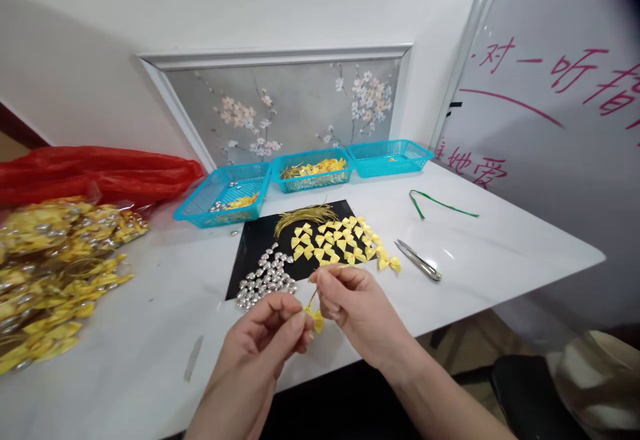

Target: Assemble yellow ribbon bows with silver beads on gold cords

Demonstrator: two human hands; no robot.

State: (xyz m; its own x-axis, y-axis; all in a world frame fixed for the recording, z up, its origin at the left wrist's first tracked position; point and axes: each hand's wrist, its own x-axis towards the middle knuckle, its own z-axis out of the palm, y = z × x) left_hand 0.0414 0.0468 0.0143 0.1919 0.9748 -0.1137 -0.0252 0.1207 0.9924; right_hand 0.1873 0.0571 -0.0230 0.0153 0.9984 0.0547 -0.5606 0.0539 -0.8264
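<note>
Over the near edge of the table, my left hand [273, 337] pinches a yellow ribbon bow [318, 321] that shows partly between my hands. My right hand [350, 303] is closed in a pinch on a thin gold cord [313, 298] that runs down to the bow. Just beyond my hands lies a black mat [260, 243]. On it are silver heart-shaped beads [270, 277], several yellow bows [345, 237] and a bundle of gold cords [305, 219]. Thread snips [419, 261] rest to the right of the bows.
Three blue baskets stand along the wall: a left one [187, 210] with beads and bows, a middle one [313, 183] with gold cords and bows, and a right one [370, 168]. Bagged yellow bows [55, 273] and red plastic [100, 170] lie left. A green ribbon [445, 205] lies right.
</note>
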